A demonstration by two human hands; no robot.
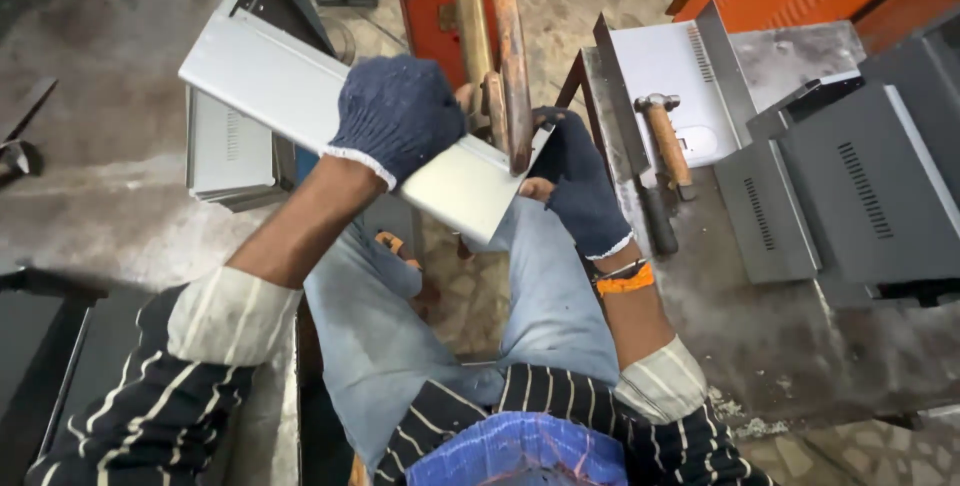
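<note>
Head view: my left hand (395, 111) (gloved, dark knit) lies closed over the top of the panel (300, 96), and my right hand (578, 186) pinches its near end, just under the rusty arm (510, 56). A hammer (665, 141) lies on the bench (780, 326), near its left edge.

— What is hiding here?

— The left hand (396, 114) in its dark glove is covering the middle of the white metal panel (290, 86). The rusty bar (510, 56) is hiding the panel's far corner.

— And the grey boxes (860, 196)?

— The picture's right edge is cutting them off. The right hand (578, 186) is hiding its fingertips behind the panel.
</note>
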